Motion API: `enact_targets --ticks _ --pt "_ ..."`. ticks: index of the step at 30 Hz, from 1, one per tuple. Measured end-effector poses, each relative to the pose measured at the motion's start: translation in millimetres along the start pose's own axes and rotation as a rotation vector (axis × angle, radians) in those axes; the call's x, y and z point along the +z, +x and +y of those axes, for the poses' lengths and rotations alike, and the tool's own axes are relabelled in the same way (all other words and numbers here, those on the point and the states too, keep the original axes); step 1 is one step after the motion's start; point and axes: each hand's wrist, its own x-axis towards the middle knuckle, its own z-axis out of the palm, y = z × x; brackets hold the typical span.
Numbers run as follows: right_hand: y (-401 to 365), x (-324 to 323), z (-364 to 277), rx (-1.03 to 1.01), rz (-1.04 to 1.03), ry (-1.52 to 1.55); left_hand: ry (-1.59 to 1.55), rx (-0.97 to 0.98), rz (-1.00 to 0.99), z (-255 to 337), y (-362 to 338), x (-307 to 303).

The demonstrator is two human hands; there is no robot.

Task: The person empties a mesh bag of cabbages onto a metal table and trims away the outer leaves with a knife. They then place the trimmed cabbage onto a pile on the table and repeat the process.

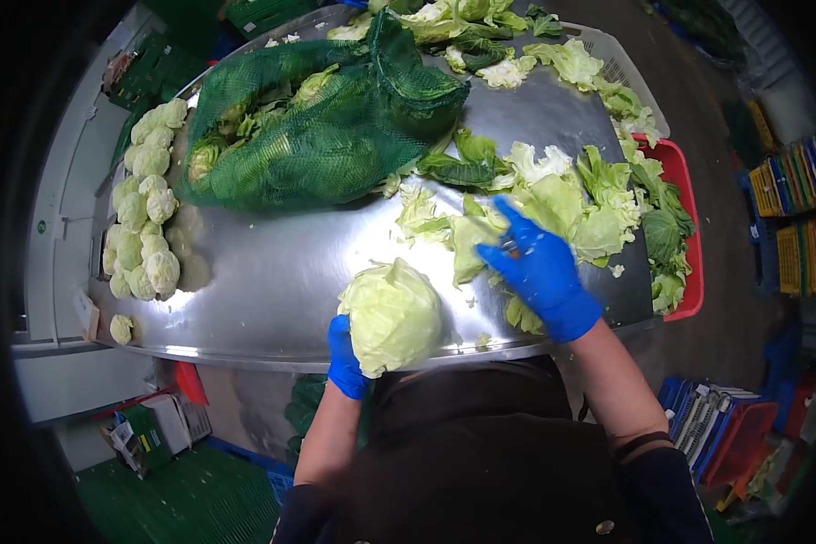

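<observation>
My left hand (345, 359), in a blue glove, is closed on the left side of a pale green cabbage (392, 317) at the table's near edge. The cabbage's outer surface is smooth, with some ragged leaf edges. To the right, my blue-gloved right hand (544, 276) is over loose cabbage leaves (553, 204), slightly blurred. Its thumb and forefinger are spread apart. A small greyish patch shows between them, and I cannot make out what it is. One pale leaf (471, 247) lies just left of its thumb.
A green net sack (335, 150) with cabbages lies across the metal table (272, 272). Several pale heads (145, 213) line the left edge, with a single one (121, 328) nearer. At right, a red crate (692, 236) holds leaves, beside a white crate (639, 91).
</observation>
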Motion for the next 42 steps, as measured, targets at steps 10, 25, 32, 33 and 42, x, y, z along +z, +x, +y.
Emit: enact_targets --ticks 10,25,32,33,42 --pt "7.0 0.8 -19.3 -0.042 -0.205 0.693 0.792 0.193 -0.188 11.6 9.3 59.5" --pt "8.3 -19.3 -2.5 0.285 -0.436 0.946 1.06 0.123 -0.225 -8.4 4.0 70.8" --pt "8.9 1.6 6.1 -0.294 -0.502 0.282 0.76 0.033 -0.26 -18.9 15.4 78.0" --pt "12.7 9.4 4.2 -0.408 -0.396 0.426 0.712 0.019 -0.271 -20.4 17.4 77.6" --pt "47.5 -11.2 38.7 0.213 -0.17 0.543 -0.157 0.108 0.075 -62.1 18.7 7.1"
